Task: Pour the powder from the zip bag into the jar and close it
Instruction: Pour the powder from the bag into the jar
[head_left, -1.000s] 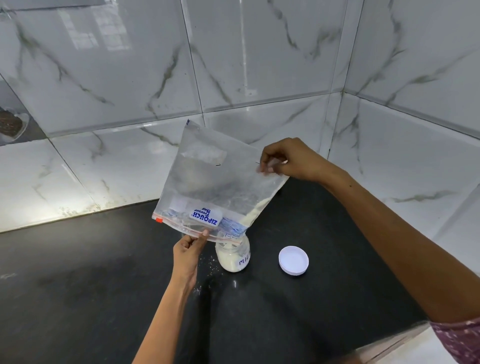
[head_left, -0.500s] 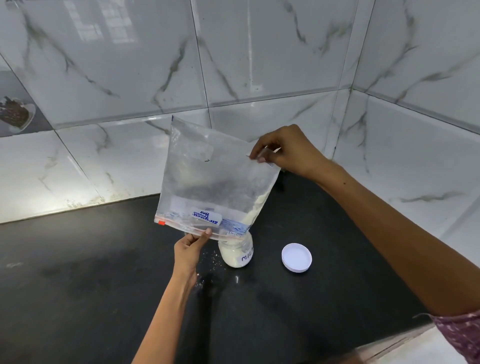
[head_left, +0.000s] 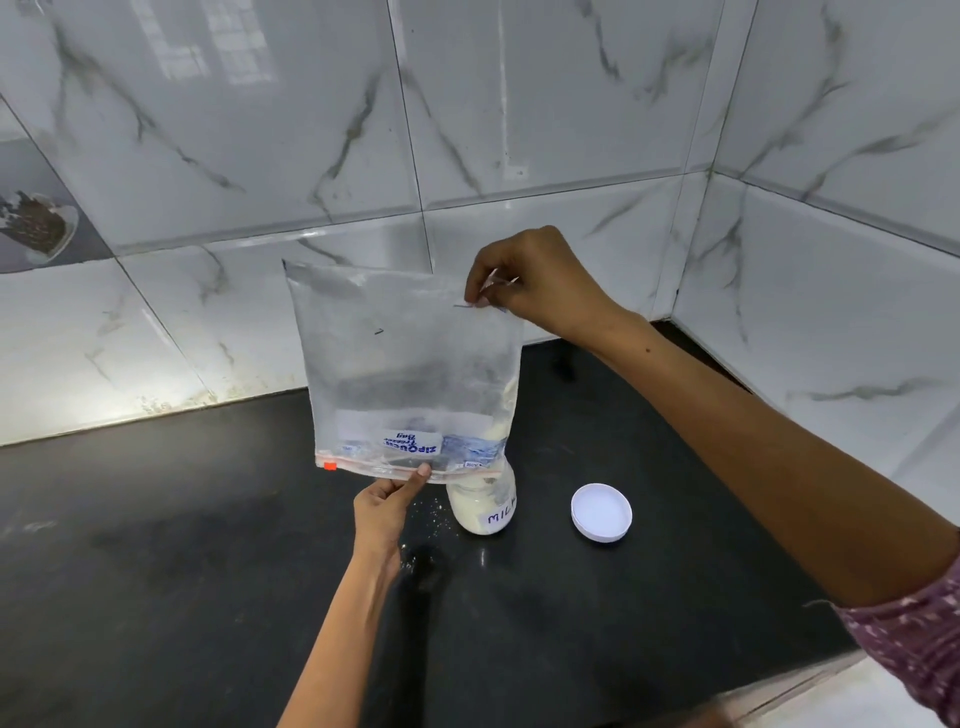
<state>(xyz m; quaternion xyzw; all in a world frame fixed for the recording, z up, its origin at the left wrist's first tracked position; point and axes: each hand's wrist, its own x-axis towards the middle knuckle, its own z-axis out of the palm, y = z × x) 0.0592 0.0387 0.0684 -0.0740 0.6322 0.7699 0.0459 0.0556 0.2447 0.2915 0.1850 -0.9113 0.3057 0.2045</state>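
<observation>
Holding the zip bag (head_left: 405, 364) upside down w/ both hands; right hand (head_left: 535, 280) pinches its top corner, left hand (head_left: 387, 506) pinches the zip edge; bag mouth sits right over the jar (head_left: 483, 506) on the counter (head_left: 156, 571); powder's down the right side; lid (head_left: 601, 512) waits beside the jar, nearer my right hand; some spilled bits by the jar.
</observation>
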